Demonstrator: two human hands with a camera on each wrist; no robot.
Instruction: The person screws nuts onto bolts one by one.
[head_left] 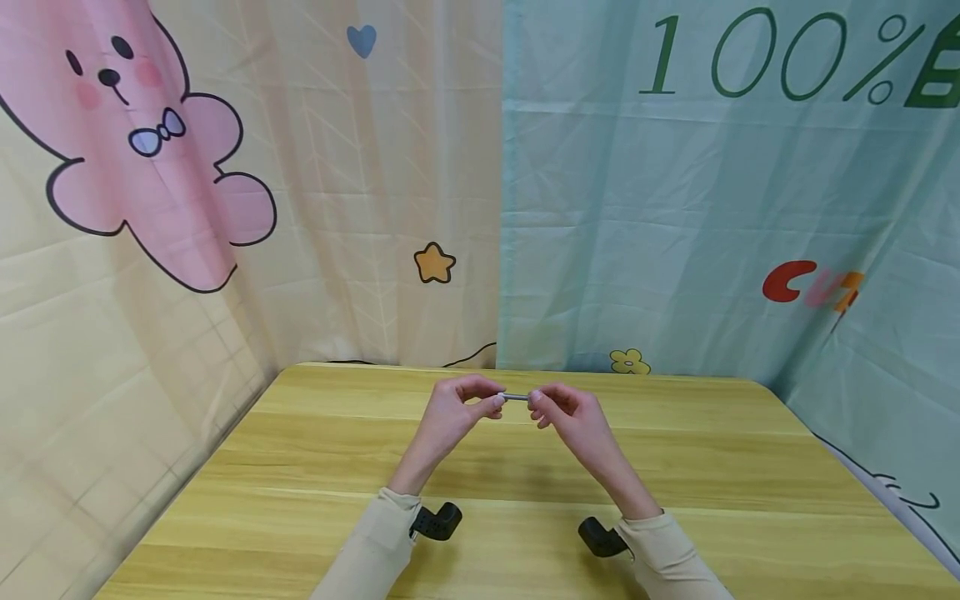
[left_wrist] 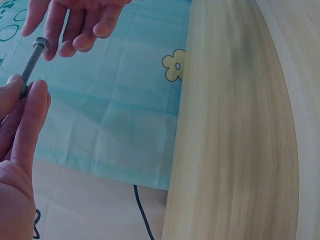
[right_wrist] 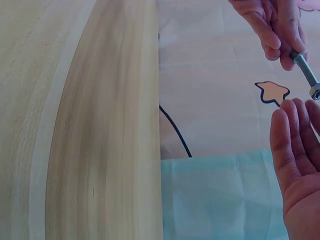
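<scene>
- While the left hand [head_left: 457,406] pinches one end, a metal bolt [head_left: 516,397] points across toward the right hand [head_left: 576,418] above the table [head_left: 300,467].
- Over there, right-hand fingers [right_wrist: 283,142] look fairly straight, just beside the nut [right_wrist: 315,91].

2 hands [head_left: 456,408] [head_left: 576,415], 1 bolt [left_wrist: 31,64], prob. 1 nut [right_wrist: 315,92] (v. small), 2 wrist cams [head_left: 439,522] [head_left: 603,537], 1 table [head_left: 300,500]

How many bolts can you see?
1: the bolt, one end pinched by the left hand, its nut near the right hand. The hands could hide more.
</scene>
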